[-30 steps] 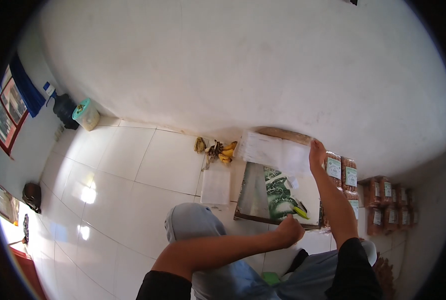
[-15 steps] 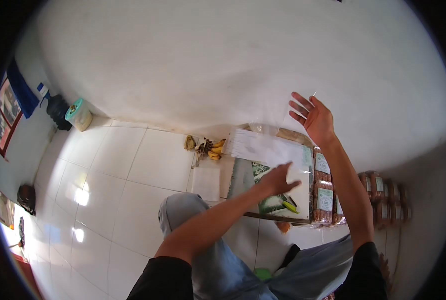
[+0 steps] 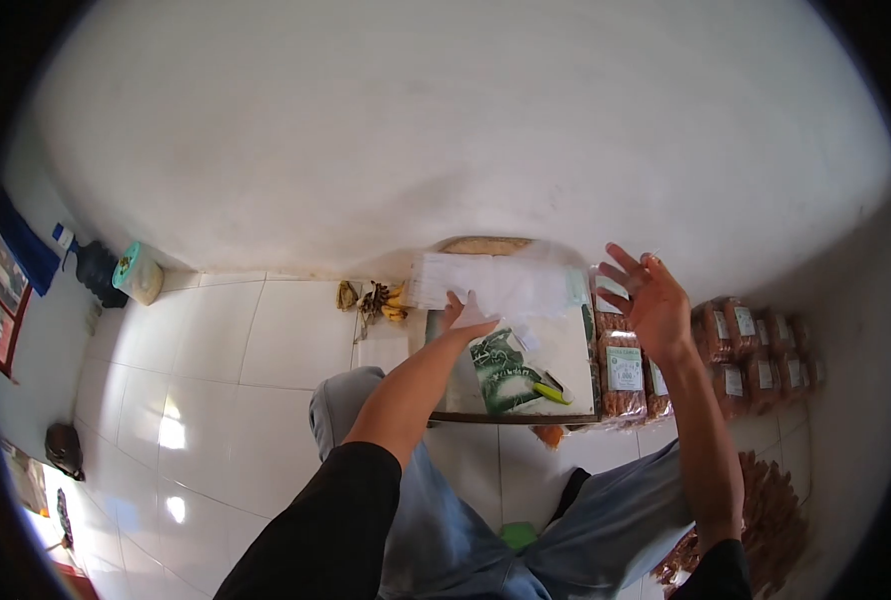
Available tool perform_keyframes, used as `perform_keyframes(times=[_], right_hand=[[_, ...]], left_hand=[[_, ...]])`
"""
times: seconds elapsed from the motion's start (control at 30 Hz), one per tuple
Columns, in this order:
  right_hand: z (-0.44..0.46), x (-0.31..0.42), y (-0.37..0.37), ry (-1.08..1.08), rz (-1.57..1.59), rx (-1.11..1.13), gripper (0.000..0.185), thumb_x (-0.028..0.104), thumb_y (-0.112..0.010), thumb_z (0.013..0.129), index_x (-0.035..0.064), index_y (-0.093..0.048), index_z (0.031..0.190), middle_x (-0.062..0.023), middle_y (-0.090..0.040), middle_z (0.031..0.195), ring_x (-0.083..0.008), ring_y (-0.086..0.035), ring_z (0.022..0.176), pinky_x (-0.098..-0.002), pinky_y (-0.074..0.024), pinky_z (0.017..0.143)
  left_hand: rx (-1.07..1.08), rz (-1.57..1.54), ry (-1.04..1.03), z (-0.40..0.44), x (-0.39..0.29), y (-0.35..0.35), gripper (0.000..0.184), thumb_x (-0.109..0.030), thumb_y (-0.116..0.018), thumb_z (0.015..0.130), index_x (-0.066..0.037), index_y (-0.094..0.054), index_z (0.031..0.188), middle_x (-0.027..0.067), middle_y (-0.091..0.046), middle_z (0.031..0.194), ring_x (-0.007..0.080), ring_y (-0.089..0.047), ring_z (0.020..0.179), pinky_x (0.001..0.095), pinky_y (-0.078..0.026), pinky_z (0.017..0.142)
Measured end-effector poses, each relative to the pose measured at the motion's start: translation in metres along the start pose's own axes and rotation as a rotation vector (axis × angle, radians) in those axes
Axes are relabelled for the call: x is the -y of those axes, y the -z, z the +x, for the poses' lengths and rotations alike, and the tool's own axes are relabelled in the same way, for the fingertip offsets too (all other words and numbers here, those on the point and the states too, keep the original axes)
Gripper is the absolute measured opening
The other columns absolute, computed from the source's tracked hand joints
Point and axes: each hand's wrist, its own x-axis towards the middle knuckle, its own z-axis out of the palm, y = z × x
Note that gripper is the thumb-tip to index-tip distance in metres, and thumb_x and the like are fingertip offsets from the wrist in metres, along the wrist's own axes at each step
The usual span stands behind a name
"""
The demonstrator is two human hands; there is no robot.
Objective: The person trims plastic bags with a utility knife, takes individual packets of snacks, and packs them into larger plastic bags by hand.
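Note:
My left hand (image 3: 466, 315) reaches over the low table (image 3: 451, 385), its fingers spread at the near edge of a stack of clear plastic bags (image 3: 511, 283). Whether the fingertips press on the bags is hard to make out. My right hand (image 3: 658, 305) is raised palm up beside the table's right end, fingers apart; a small shiny bit shows at the thumb tip, too small to name. A green-and-white printed sheet (image 3: 506, 372) lies on the tabletop, with a yellow-green cutter knife (image 3: 552, 392) on its right side.
Labelled packs of brown food (image 3: 624, 370) stand right of the table, with more packs (image 3: 761, 350) stacked by the wall. Bananas (image 3: 394, 306) lie at the left. A lidded tub (image 3: 141, 275) and a water jug (image 3: 99, 272) stand far left. Brown pieces (image 3: 774, 510) lie lower right.
My left hand has moved from above the printed sheet back and left to the plastic bags. My right hand has come down lower, still with fingers apart. The view has shifted slightly.

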Motion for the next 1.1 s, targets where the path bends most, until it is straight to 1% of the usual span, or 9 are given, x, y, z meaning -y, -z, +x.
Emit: perform_keyframes(times=[0.07,0.1,0.2,0.43,0.6,0.73,0.8,1.03,1.1], right_hand=[[-0.007,0.011,0.003,0.068,0.006,-0.079,0.014,0.028,-0.044,0.097,0.0154,-0.051,0.098,-0.0196,-0.053,0.133,-0.0346,-0.049,0.123,-0.0478,-0.0435,0.097],[-0.009,0.013,0.008,0.081,0.015,-0.123,0.014,0.027,-0.044,0.097,0.0148,-0.050,0.099,-0.0207,-0.055,0.130,-0.0343,-0.053,0.119,-0.0472,-0.0443,0.096],[-0.018,0.025,0.015,0.108,-0.093,-0.201,0.015,0.027,-0.043,0.097,0.0126,-0.048,0.100,-0.0225,-0.056,0.128,-0.0341,-0.057,0.112,-0.0468,-0.0454,0.094],[-0.021,0.041,0.037,0.167,-0.189,-0.356,0.016,0.024,-0.040,0.098,0.0092,-0.046,0.100,-0.0220,-0.063,0.117,-0.0308,-0.063,0.101,-0.0437,-0.0492,0.088],[-0.022,0.045,0.040,0.157,-0.259,-0.356,0.015,0.022,-0.039,0.098,0.0087,-0.046,0.099,-0.0206,-0.065,0.112,-0.0281,-0.064,0.097,-0.0415,-0.0508,0.083],[-0.020,0.045,0.035,0.156,-0.275,-0.366,0.017,0.024,-0.041,0.098,0.0077,-0.047,0.101,-0.0196,-0.066,0.108,-0.0271,-0.065,0.093,-0.0394,-0.0519,0.080],[-0.019,0.042,0.032,0.158,-0.278,-0.363,0.018,0.024,-0.041,0.099,0.0073,-0.048,0.101,-0.0193,-0.066,0.107,-0.0269,-0.066,0.092,-0.0390,-0.0521,0.080],[-0.016,0.034,0.035,0.153,-0.259,-0.285,0.020,0.024,-0.041,0.099,0.0061,-0.048,0.103,-0.0193,-0.067,0.106,-0.0278,-0.066,0.092,-0.0385,-0.0521,0.079],[-0.017,0.036,0.032,0.132,-0.286,-0.289,0.020,0.025,-0.040,0.099,0.0064,-0.047,0.101,-0.0198,-0.067,0.107,-0.0281,-0.065,0.094,-0.0389,-0.0517,0.080]], left_hand=[[-0.059,0.418,0.033,-0.045,-0.021,0.019,0.092,-0.067,-0.047,0.082,-0.016,-0.017,0.152,0.0197,-0.011,0.157,0.0400,-0.010,0.144,0.0509,-0.015,0.115],[-0.149,0.467,-0.110,-0.047,-0.015,0.012,0.079,-0.060,-0.044,0.088,-0.013,-0.027,0.149,0.0256,-0.018,0.153,0.0395,-0.022,0.140,0.0561,-0.019,0.111],[-0.198,0.595,-0.280,-0.035,-0.004,-0.006,0.075,-0.061,-0.043,0.089,-0.017,-0.030,0.149,0.0247,-0.020,0.152,0.0408,-0.026,0.137,0.0554,-0.024,0.108],[-0.186,0.447,-0.102,-0.019,-0.024,-0.003,0.075,-0.065,-0.038,0.089,-0.019,-0.030,0.148,0.0228,-0.027,0.149,0.0431,-0.022,0.138,0.0604,-0.023,0.106],[-0.256,0.545,0.018,-0.009,-0.038,0.007,0.083,-0.069,-0.040,0.087,-0.013,-0.031,0.148,0.0237,-0.029,0.147,0.0425,-0.026,0.136,0.0618,-0.025,0.104],[-0.297,0.495,-0.076,0.002,-0.033,-0.005,0.084,-0.069,-0.040,0.087,-0.011,-0.032,0.147,0.0245,-0.030,0.146,0.0424,-0.027,0.135,0.0615,-0.025,0.105],[-0.443,0.441,-0.274,0.007,-0.028,-0.015,0.082,-0.068,-0.039,0.088,-0.010,-0.033,0.146,0.0253,-0.031,0.145,0.0422,-0.028,0.135,0.0612,-0.026,0.104],[-0.322,0.487,-0.150,-0.002,-0.044,-0.002,0.082,-0.067,-0.039,0.089,-0.007,-0.033,0.146,0.0252,-0.030,0.145,0.0407,-0.029,0.135,0.0603,-0.026,0.105],[-0.307,0.562,-0.154,0.002,-0.044,0.004,0.083,-0.068,-0.035,0.090,-0.009,-0.029,0.148,0.0217,-0.028,0.149,0.0380,-0.026,0.137,0.0572,-0.026,0.106]])
